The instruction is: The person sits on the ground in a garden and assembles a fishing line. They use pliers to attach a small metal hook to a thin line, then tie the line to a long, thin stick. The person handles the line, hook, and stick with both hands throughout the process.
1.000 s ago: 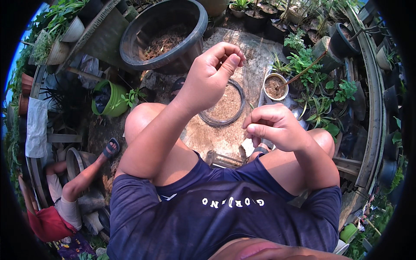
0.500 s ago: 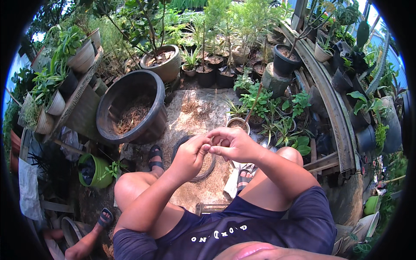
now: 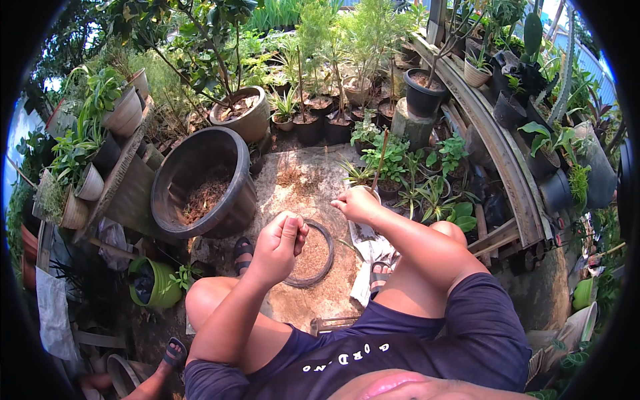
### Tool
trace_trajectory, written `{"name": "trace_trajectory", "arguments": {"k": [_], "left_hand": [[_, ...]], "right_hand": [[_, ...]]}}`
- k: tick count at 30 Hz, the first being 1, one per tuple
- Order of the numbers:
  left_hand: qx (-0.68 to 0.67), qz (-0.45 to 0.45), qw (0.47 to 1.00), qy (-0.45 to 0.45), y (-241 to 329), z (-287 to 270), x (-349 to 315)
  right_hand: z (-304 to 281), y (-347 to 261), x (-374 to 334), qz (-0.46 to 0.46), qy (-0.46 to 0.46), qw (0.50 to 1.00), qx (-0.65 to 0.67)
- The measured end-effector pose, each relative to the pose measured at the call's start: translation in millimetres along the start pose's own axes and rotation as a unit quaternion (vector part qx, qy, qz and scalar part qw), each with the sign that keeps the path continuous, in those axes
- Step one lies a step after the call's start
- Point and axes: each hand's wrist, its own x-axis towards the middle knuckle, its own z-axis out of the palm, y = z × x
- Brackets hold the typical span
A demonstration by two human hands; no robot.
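Observation:
My left hand (image 3: 283, 244) is closed in a fist, thumb on top, above the near-left side of a black ring (image 3: 328, 263) lying on the ground. Farther forward and to the right, my right hand (image 3: 358, 204) is closed too, its fingertips pinched together and pointing left. A gap separates the two hands. Whatever either one holds is too small or hidden to make out. Just past the right hand, a bare brown stem (image 3: 381, 160) rises by a small pot that my hand partly covers. Below it a crumpled white sack (image 3: 360, 283) lies beside my sandalled foot.
A large black pot (image 3: 243, 207) with brown soil stands at left, a green pot (image 3: 162, 287) nearer. Potted plants crowd the back and right, by a curved wooden shelf edge (image 3: 493, 127). Another person's sandalled foot (image 3: 175, 352) shows at lower left.
My hands, fingertips together before, have drawn apart. The left came back toward me and down slightly; the right stays forward and has turned from loosely curled to pinched. The view shifted a little.

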Motion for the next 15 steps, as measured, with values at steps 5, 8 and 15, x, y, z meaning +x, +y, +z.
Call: {"name": "trace_trajectory", "arguments": {"k": [5,8,15], "left_hand": [[0.206,-0.008,0.977,0.043,-20.8,2.5,11.7],[0.169,0.012,0.984,0.053,-43.9,-5.3,12.4],[0.145,0.016,0.988,0.046,-24.8,-4.9,7.3]], "right_hand": [[41.8,22.7,7.9,0.089,-0.223,0.969,-0.062],[37.8,-6.5,0.8,0.053,-0.209,0.959,-0.183],[-23.2,-82.0,-35.9,-0.079,-0.137,0.78,0.605]]}}
